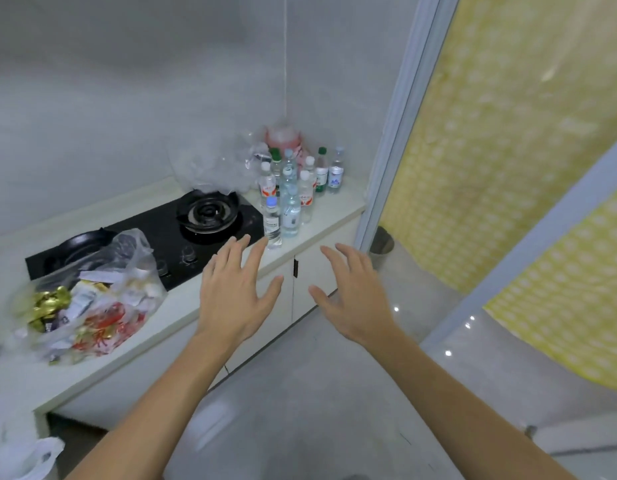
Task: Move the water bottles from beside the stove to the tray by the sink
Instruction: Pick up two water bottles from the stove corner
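Several clear water bottles with white, blue and green caps stand in a cluster on the white counter, right of the black gas stove. The nearest bottle has a blue cap and stands at the stove's front right corner. My left hand is spread open, its fingertips just short of that bottle. My right hand hovers open in front of the cabinet doors, below the counter edge. Both hands hold nothing. No tray or sink is in view.
A clear plastic bag full of wrappers lies on the counter's left, partly over the stove. Crumpled clear plastic and a pink container sit in the back corner. A yellow patterned curtain hangs right; a metal bin stands on the floor.
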Action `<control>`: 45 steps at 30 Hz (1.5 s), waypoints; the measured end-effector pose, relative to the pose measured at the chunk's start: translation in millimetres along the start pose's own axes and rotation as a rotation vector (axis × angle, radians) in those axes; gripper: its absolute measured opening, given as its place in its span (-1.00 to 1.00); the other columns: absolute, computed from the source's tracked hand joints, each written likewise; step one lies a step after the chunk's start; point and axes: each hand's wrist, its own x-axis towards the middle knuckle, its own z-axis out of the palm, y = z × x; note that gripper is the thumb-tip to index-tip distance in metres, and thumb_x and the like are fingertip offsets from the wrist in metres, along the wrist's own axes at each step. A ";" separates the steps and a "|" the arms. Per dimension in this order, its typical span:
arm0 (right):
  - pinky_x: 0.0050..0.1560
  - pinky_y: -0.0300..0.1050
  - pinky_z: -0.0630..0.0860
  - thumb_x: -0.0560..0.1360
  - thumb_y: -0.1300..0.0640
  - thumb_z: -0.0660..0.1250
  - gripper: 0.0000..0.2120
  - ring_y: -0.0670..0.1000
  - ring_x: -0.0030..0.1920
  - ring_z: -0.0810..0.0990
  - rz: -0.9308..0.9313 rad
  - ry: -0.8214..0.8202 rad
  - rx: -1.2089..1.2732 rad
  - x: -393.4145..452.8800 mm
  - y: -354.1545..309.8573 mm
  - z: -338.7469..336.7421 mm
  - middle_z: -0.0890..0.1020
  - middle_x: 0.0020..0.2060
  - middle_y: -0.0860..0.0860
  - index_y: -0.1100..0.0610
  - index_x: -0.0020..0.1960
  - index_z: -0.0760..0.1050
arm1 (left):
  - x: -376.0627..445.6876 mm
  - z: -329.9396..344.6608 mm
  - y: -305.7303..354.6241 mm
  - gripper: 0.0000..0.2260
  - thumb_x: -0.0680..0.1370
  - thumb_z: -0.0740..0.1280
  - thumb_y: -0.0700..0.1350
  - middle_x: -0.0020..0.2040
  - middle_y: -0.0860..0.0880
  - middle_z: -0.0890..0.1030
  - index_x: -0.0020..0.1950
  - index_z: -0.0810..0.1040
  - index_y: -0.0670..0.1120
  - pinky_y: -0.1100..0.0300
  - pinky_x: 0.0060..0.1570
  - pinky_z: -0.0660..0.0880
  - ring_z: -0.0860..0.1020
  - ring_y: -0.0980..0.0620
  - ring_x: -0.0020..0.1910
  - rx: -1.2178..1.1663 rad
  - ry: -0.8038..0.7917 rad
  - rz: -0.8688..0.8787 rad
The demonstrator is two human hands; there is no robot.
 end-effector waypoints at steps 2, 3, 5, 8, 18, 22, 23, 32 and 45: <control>0.50 0.17 0.40 0.56 -0.34 0.15 -0.27 0.15 0.56 0.30 0.026 0.008 0.009 27.5 20.8 0.7 0.35 0.58 0.07 0.00 0.63 0.26 | 31.6 17.0 8.1 -0.38 0.62 0.16 0.29 0.56 -0.09 0.42 0.63 0.34 0.04 -0.17 0.51 0.35 0.31 -0.17 0.60 -0.006 -0.016 0.026; 0.51 0.18 0.39 0.57 -0.31 0.21 -0.28 0.15 0.57 0.28 0.042 0.005 0.014 41.9 32.6 0.6 0.33 0.59 0.06 -0.01 0.64 0.24 | 48.0 26.4 13.0 -0.38 0.62 0.16 0.28 0.55 -0.09 0.43 0.62 0.34 0.03 -0.18 0.50 0.36 0.32 -0.17 0.59 -0.008 -0.028 0.036; 0.52 0.20 0.38 0.59 -0.26 0.29 -0.29 0.15 0.59 0.25 0.053 0.011 0.025 72.3 58.9 2.1 0.31 0.60 0.06 -0.02 0.64 0.22 | 83.1 46.4 24.8 -0.39 0.62 0.18 0.27 0.52 -0.09 0.45 0.61 0.36 0.02 -0.18 0.46 0.40 0.36 -0.18 0.56 -0.011 -0.039 0.065; 0.51 0.22 0.38 0.60 -0.26 0.29 -0.29 0.14 0.60 0.23 0.053 0.012 0.036 122.8 102.4 6.4 0.29 0.61 0.04 -0.04 0.65 0.20 | 139.3 79.1 44.0 -0.40 0.60 0.19 0.26 0.48 -0.07 0.46 0.59 0.38 0.01 -0.14 0.39 0.45 0.40 -0.16 0.50 -0.025 -0.027 0.081; 0.48 0.20 0.40 0.57 -0.21 0.34 -0.28 0.16 0.56 0.28 -0.033 -0.085 0.048 292.2 224.6 7.6 0.29 0.60 0.04 -0.03 0.65 0.21 | 310.9 161.6 101.4 -0.37 0.59 0.17 0.28 0.50 -0.08 0.44 0.62 0.34 0.04 -0.18 0.33 0.47 0.38 -0.16 0.49 -0.047 -0.079 -0.024; 0.47 0.16 0.41 0.58 -0.17 0.36 -0.29 0.17 0.52 0.30 -0.017 -0.139 0.095 349.1 253.5 18.6 0.30 0.57 0.03 -0.03 0.65 0.20 | 354.4 189.8 106.7 -0.36 0.58 0.12 0.30 0.50 -0.08 0.44 0.60 0.35 0.05 -0.20 0.32 0.49 0.39 -0.18 0.50 -0.058 -0.110 -0.067; 0.47 0.16 0.42 0.58 -0.17 0.36 -0.29 0.17 0.51 0.31 -0.017 -0.151 0.099 364.2 259.1 23.7 0.30 0.57 0.02 -0.03 0.64 0.20 | 366.4 196.4 104.3 -0.35 0.58 0.11 0.30 0.50 -0.09 0.44 0.60 0.35 0.04 -0.20 0.32 0.49 0.39 -0.19 0.50 -0.058 -0.117 -0.074; 0.32 0.22 0.49 0.56 -0.11 0.38 -0.36 0.25 0.36 0.43 0.046 -0.220 0.116 513.5 296.6 80.8 0.42 0.43 0.07 0.03 0.57 0.30 | 503.1 279.8 72.6 -0.41 0.61 0.25 0.19 0.49 -0.13 0.44 0.61 0.34 0.01 -0.16 0.28 0.49 0.41 -0.23 0.47 -0.131 -0.201 -0.138; 0.27 0.10 0.48 0.66 0.11 0.35 -0.48 0.27 0.37 0.50 0.015 -0.390 0.175 652.4 310.9 152.3 0.48 0.44 0.18 0.04 0.58 0.30 | 623.3 366.3 33.5 -0.69 0.65 0.37 0.00 0.07 -0.14 0.66 0.35 0.46 -0.08 0.06 -0.16 0.38 0.65 -0.22 0.07 -0.086 -0.435 -0.152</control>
